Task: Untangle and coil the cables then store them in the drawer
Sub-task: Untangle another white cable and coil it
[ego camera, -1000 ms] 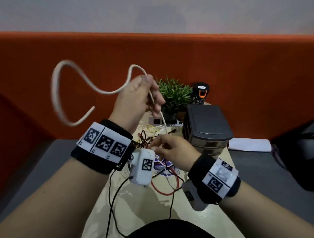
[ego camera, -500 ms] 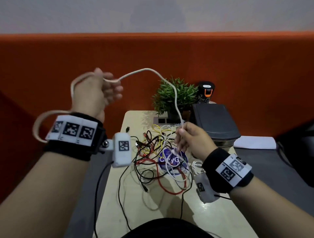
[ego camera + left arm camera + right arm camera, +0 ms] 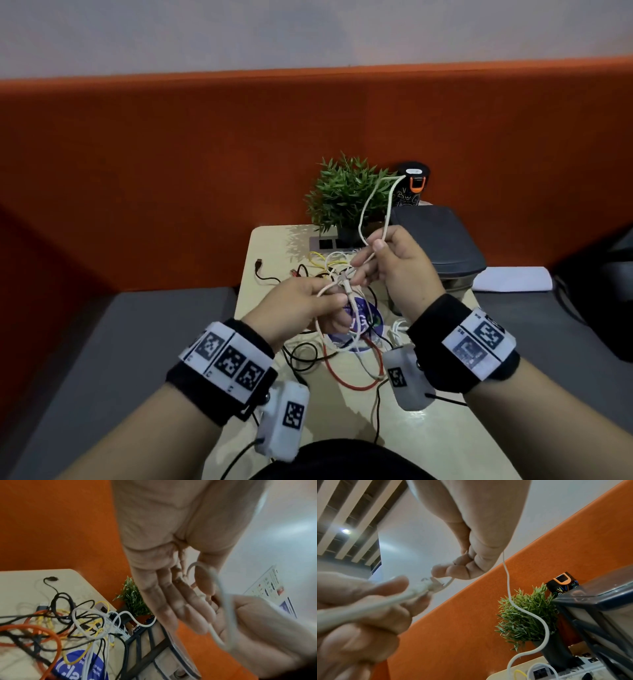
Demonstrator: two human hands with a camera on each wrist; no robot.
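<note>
Cream-white cable [image 3: 346, 310] is the one you have in hand, lifted clear of the table [image 3: 442, 442] and held between your two hands just above the pile. Your left hand [image 3: 298, 308] sits at about 7 o'clock from the scene's middle, thumb and curled fingers pinching the cable close to its plug [image 3: 431, 586], with a small loop hanging beneath the knuckles. Your right hand [image 3: 399, 270] is at about 2 o'clock from the left one, fingers curled round the same cable, pinching two strands so that a tall loop [image 3: 375, 205] stands up towards 12 o'clock in front of the plant [image 3: 346, 195]. To coil well from here, I judge you should keep the left pinch fixed as the anchor, let the right hand lay each turn into it at an even size, and roll the cable slightly between the fingers so it does not twist. Watch the free length: whether it is fully out of the tangle cannot be told, so draw slowly. Beneath your hands lies the tangle [image 3: 329, 274] of black, yellow, white and red cables [image 3: 346, 380], still uncoiled, spread over a blue sticker [image 3: 363, 317]. Further off, at 1 o'clock, stands the dark drawer unit [image 3: 442, 240], with a black bottle [image 3: 412, 186] behind it; I judge no cable is stored yet.
</note>
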